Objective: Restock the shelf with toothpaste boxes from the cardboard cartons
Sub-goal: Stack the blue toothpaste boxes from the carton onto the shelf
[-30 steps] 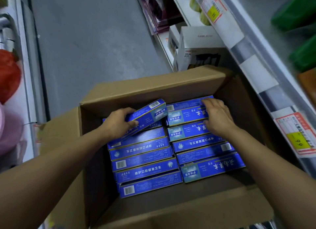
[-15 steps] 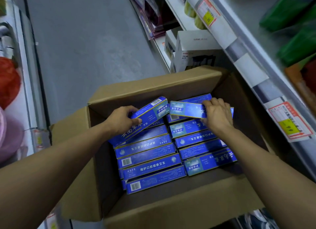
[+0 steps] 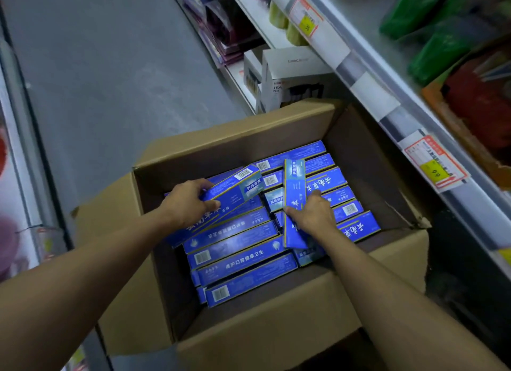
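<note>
Toothpaste boxes [image 3: 237,249] are filling the brown carton [image 3: 276,332]. Left hand [image 3: 188,202] is gripping 1 tilted box [image 3: 229,189]. Right hand [image 3: 313,215] is pinching another box [image 3: 294,182], turned lengthwise.

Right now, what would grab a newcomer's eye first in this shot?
The open brown cardboard carton in the centre, packed with two rows of flat blue toothpaste boxes. The left hand grips one tilted blue box; the right hand holds another blue box upended. Yellow price tags line the grey shelf edge at right.
</note>
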### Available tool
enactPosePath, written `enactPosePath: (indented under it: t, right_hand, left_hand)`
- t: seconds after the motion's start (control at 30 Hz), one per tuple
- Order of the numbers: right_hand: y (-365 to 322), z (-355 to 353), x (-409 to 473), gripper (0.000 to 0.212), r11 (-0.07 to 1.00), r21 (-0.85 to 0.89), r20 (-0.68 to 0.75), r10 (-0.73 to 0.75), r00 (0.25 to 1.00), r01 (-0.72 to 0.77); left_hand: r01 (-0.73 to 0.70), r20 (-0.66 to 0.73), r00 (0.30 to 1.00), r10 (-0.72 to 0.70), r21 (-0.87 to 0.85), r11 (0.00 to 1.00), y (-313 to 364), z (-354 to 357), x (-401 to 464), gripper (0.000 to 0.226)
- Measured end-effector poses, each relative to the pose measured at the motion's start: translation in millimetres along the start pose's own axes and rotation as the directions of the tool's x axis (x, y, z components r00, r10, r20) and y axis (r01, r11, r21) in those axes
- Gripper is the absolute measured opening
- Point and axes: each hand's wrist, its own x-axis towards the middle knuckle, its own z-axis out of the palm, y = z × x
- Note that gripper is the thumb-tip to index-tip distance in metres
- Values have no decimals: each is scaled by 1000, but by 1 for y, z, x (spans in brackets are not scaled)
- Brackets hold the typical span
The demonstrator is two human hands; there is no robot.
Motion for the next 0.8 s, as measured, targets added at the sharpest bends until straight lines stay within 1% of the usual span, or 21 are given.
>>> enactPosePath:
  t: [0.07, 0.1, 0.13, 0.17, 0.2, 0.23, 0.27, 0.3, 0.33, 0.37, 0.43, 0.47, 0.5, 0.53, 0.57, 0.6, 0.63, 0.7, 0.73, 0.77, 0.8]
  right_hand:
    - [1, -7, 3, 48, 998, 38, -10, -49, 999, 49]
    - [2, -13, 5, 44, 996, 21, -41, -87, 995, 88]
    - [4, -20, 9, 46, 987, -33, -76, -157, 985, 155]
    - [6, -27, 12, 55, 963, -115, -84, -255, 963, 245]
    - [6, -34, 16, 67, 915, -206, -52, -363, 930, 346]
    - [5, -41, 20, 79, 845, -300, 13, -460, 888, 443]
    - [2, -46, 25, 88, 756, -399, 103, -525, 845, 518]
    - [-3, -49, 29, 93, 649, -496, 196, -564, 802, 577]
    - [-8, -49, 33, 94, 531, -572, 280, -590, 757, 625]
    - [-13, -48, 38, 90, 421, -620, 349, -607, 714, 662]
    - [-21, -42, 46, 73, 252, -664, 435, -636, 637, 704]
    - [-22, -38, 49, 62, 203, -670, 452, -651, 610, 714]
    - [-22, -36, 52, 53, 185, -674, 450, -665, 596, 715]
    - [-21, -35, 54, 46, 183, -684, 438, -671, 599, 706]
    - [-19, -35, 56, 44, 189, -705, 420, -665, 617, 684]
    - [-16, -35, 57, 47, 210, -731, 399, -641, 656, 649]
    - [-11, -37, 57, 55, 253, -753, 369, -602, 708, 607]
    - [0, -41, 58, 74, 386, -747, 319, -506, 801, 541]
    - [6, -44, 59, 79, 467, -706, 313, -469, 826, 533]
    - [10, -46, 59, 82, 538, -649, 323, -446, 835, 538]
    - [14, -47, 60, 83, 580, -597, 341, -442, 830, 554]
  left_hand:
    - [3, 9, 1000, -3, -8, 1000, 0, 2, -1, 42]
    - [5, 13, 1000, -5, -15, 1000, 1, 3, -1, 43]
    - [9, 15, 1000, -8, -23, 1000, 1, 4, -1, 43]
    - [13, 18, 1000, -12, -28, 1000, 1, 4, -1, 43]
    - [15, 21, 1000, -15, -31, 999, 1, 5, 0, 44]
    - [18, 23, 1000, -17, -34, 999, 2, 6, 2, 44]
    - [18, 22, 1000, -17, -37, 999, 2, 7, 3, 43]
    - [20, 20, 1000, -19, -39, 999, 3, 8, 5, 43]
    - [24, 18, 1000, -23, -37, 999, 4, 10, 7, 42]
    - [28, 15, 1000, -27, -33, 999, 3, 12, 8, 42]
    - [30, 7, 1000, -30, -18, 999, 2, 15, 11, 41]
    - [32, 5, 999, -32, -11, 999, 1, 16, 12, 40]
    - [35, 3, 999, -35, -5, 999, 0, 17, 13, 40]
    - [39, 2, 999, -39, -3, 999, 0, 17, 14, 40]
    - [43, -1, 999, -43, -1, 999, 0, 17, 15, 39]
    - [48, -2, 999, -48, 4, 999, 0, 17, 15, 39]
    - [51, -7, 999, -51, 9, 999, 0, 18, 16, 38]
    - [63, -21, 998, -63, 6, 998, 2, 18, 17, 39]
    - [71, -31, 997, -71, -5, 997, 4, 18, 18, 39]
    - [76, -43, 996, -76, -11, 997, 6, 18, 19, 39]
    - [76, -57, 995, -77, -7, 997, 9, 17, 19, 40]
